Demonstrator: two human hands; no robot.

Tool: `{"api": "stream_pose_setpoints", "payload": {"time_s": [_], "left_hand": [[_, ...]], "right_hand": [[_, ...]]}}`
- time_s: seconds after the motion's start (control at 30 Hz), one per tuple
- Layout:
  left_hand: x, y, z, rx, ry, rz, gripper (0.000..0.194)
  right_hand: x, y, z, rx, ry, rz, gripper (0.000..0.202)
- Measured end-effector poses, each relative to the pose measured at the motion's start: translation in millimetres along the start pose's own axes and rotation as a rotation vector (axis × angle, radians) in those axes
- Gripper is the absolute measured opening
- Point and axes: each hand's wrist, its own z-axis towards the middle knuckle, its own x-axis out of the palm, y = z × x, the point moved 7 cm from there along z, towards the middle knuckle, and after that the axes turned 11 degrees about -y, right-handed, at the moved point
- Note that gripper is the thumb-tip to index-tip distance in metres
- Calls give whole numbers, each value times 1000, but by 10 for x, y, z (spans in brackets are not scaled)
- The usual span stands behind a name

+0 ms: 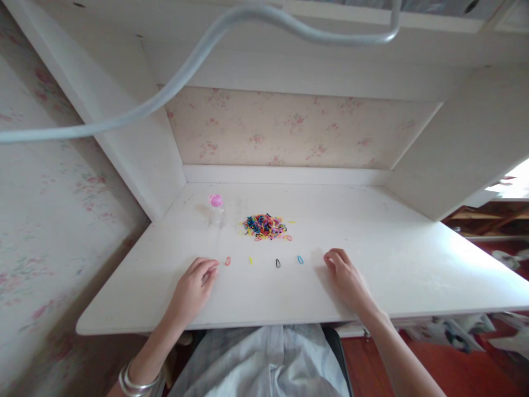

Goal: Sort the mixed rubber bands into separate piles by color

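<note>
A row of small elastic bands lies on the white desk: a red band (227,261), a yellow band (250,260), a black band (278,263) and a blue band (300,259). My left hand (194,286) rests just left of the red one, its fingers curled in towards the thumb and nothing visible in them. On the other side, my right hand (345,278) lies to the right of the blue one, fingers bent and close together, also with nothing visible in them. Behind the row is a heaped pile of multicoloured elastic bands (265,226).
A small clear container with a pink lid (216,200) is at the back left of the desk (372,231). White side panels and a shelf enclose the desk. A pale cable (185,77) hangs across the upper view. The desk's front edge is close to my lap.
</note>
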Motion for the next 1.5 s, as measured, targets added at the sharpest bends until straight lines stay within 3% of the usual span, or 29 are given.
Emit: {"api": "stream_pose_setpoints", "payload": {"time_s": [0.23, 0.33, 0.6, 0.83, 1.27, 1.5], "left_hand": [[184, -335, 10, 262, 51, 247, 27], [230, -402, 12, 300, 71, 331, 26], [195, -403, -36, 297, 37, 425, 32], [224, -439, -38, 317, 87, 438, 29], [104, -421, -19, 234, -33, 461, 28], [82, -459, -12, 249, -39, 447, 22]], "right_hand": [[46, 28, -57, 52, 14, -22, 29], [35, 22, -64, 61, 9, -10, 30], [-12, -4, -79, 107, -52, -4, 29], [-104, -15, -78, 208, -125, -16, 27], [-88, 35, -67, 174, -95, -15, 27], [-64, 42, -75, 149, -83, -23, 29]]}}
